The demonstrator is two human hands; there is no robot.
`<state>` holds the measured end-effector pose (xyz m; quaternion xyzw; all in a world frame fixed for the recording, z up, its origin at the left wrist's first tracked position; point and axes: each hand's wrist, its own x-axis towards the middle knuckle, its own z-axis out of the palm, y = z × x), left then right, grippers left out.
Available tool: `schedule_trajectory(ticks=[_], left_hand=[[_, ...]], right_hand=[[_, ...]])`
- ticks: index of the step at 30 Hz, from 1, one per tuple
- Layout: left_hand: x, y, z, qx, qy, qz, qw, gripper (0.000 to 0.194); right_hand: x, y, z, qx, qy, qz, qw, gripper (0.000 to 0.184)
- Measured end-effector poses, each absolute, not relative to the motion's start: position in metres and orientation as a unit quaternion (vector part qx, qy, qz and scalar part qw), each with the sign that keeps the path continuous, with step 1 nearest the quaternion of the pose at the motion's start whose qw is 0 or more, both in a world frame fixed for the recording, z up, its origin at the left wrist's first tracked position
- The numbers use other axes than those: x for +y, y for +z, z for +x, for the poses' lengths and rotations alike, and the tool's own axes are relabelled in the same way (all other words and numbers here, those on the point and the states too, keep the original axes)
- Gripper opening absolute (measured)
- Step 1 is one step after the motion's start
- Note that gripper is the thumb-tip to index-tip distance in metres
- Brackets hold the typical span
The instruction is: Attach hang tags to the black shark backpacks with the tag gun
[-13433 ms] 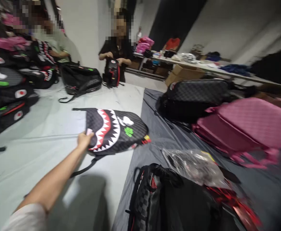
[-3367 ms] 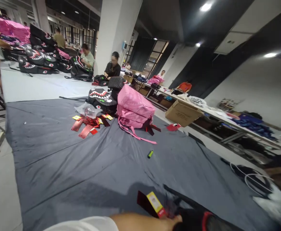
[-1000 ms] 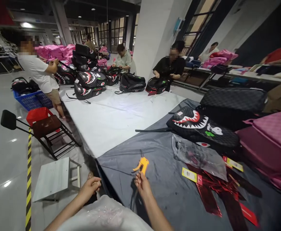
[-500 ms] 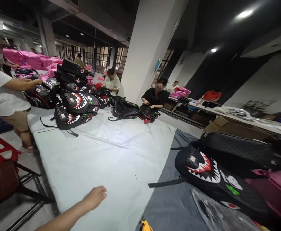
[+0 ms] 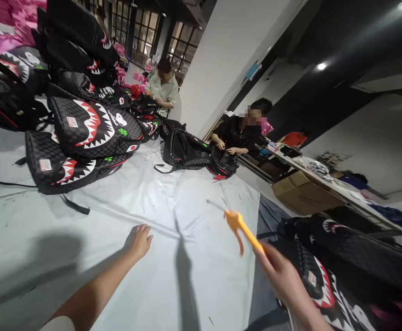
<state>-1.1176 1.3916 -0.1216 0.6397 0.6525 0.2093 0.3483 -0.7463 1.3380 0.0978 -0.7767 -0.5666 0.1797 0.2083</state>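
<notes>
The right hand (image 5: 279,271) held the orange air gun (image 5: 242,230), its fingers closed round the handle and its nozzle pointing away over the white desk (image 5: 145,280). The left hand (image 5: 140,242) was left of the air gun, nothing in its fingers, which were slightly curled, seemingly resting on the desk. The stacked shark-mouth backpacks (image 5: 87,126) lay beyond and left of the air gun; another backpack (image 5: 319,280) lay to its right.

Before me there is a pale wall (image 5: 235,59), which stands tilted in my view. Left of it I see windows (image 5: 145,34) with dark bars. On the right, a long table (image 5: 328,181) runs along the room, and a cardboard box (image 5: 304,191) is near it. Small lights (image 5: 321,66) shine from the dark ceiling (image 5: 348,27).
</notes>
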Motion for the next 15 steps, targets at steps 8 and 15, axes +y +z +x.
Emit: schedule_trajectory(ticks=[8, 15], left_hand=[[1.451, -0.215, -1.098, 0.652, 0.201, 0.715, 0.152, 0.068], [1.452, -0.222, -1.094, 0.65, 0.22, 0.711, 0.15, 0.057]], right_hand=[[1.733, 0.016, -0.882, -0.612, -0.049, -0.789, -0.014, 0.035], [1.799, -0.138, -0.897, -0.561, -0.024, -0.826, -0.057, 0.039]])
